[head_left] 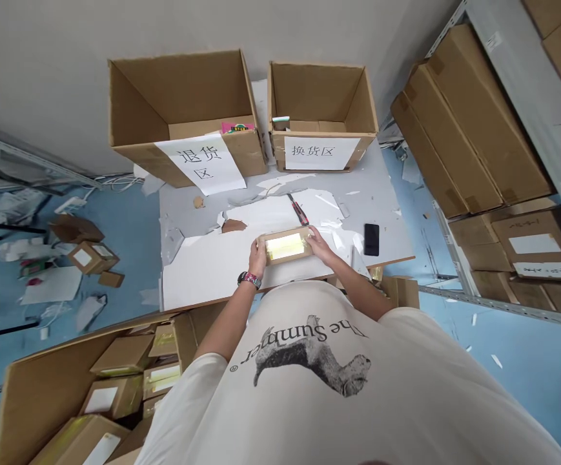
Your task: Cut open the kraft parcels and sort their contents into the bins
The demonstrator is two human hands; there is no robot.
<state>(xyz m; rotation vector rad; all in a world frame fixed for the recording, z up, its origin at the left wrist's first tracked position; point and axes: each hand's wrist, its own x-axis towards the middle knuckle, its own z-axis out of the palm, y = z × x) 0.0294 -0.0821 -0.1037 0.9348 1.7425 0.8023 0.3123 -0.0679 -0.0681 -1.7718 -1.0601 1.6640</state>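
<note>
Cardboard all over this head-cam shot, lol. The person's left hand [258, 257] and right hand [317, 242] both have a closed grip on the ends of a small cardboard box [285, 247], with a shiny yellowish patch showing on its top. The box sits over a torn white sheet [212, 278] on the tabletop [381, 194], near the front edge, though I can't tell if it's lifted or resting there. Just past the right hand lies a red box cutter [298, 208], with a black phone [371, 239] further right.

At the far end are two open cartons, the returns carton [183, 110] with its paper sign [200, 163] and the exchange carton [321, 103] with its own sign [321, 153]. Down on the left, a big open carton [28, 394] is packed with more small boxes. Shelved cartons [469, 123] fill the right side, and scraps litter the blue floor [115, 239].

My read: this is the handling-and-checking step for one box, and the next move calls for both hands to shift it or set it down.
</note>
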